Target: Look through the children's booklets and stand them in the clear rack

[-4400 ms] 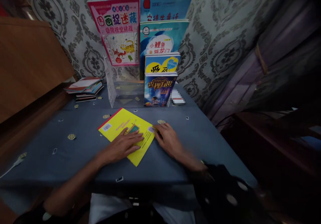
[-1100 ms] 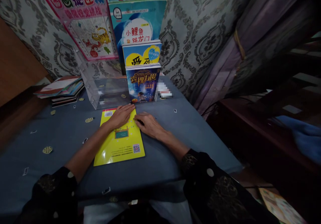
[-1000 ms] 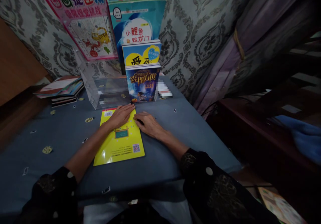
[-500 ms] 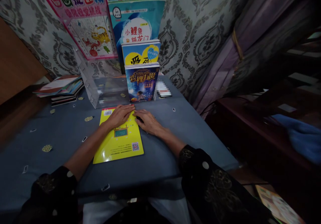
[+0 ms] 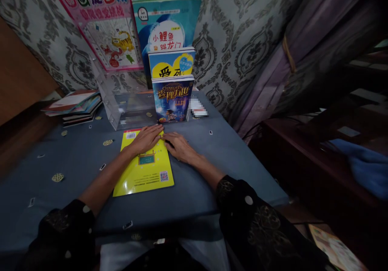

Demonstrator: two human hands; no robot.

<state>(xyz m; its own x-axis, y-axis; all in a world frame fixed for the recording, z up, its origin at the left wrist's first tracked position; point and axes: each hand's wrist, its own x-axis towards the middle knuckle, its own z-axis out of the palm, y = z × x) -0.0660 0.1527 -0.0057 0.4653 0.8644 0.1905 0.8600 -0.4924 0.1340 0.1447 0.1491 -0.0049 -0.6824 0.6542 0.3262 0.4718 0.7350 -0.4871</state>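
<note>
1. A glossy yellow book point(image 5: 142, 176) is laid flat on the tabletop point(image 5: 75, 153), printed with barcode point(image 5: 131, 135), red strip point(image 5: 131, 131), green chalkboard point(image 5: 146, 159) and QR code point(image 5: 164, 176).
2. Its far end is partly covered by the left hand point(image 5: 147, 138), grip spread flat, nothing clasped.
3. Its right edge is met by the right hand point(image 5: 180, 147), grip half-curled; any hold cannot be told.

1. right of the right grip point(image 5: 179, 146), open tabletop point(image 5: 228, 151) runs out to the edge, a way through.
2. left of the yellow book point(image 5: 145, 178), open tabletop reaches a pile of books point(image 5: 80, 110) farther back.
3. straight ahead, upright books point(image 5: 172, 101) in a see-through stand point(image 5: 106, 101) block the way across, just beyond the fingertips of the left grip point(image 5: 147, 139).
</note>
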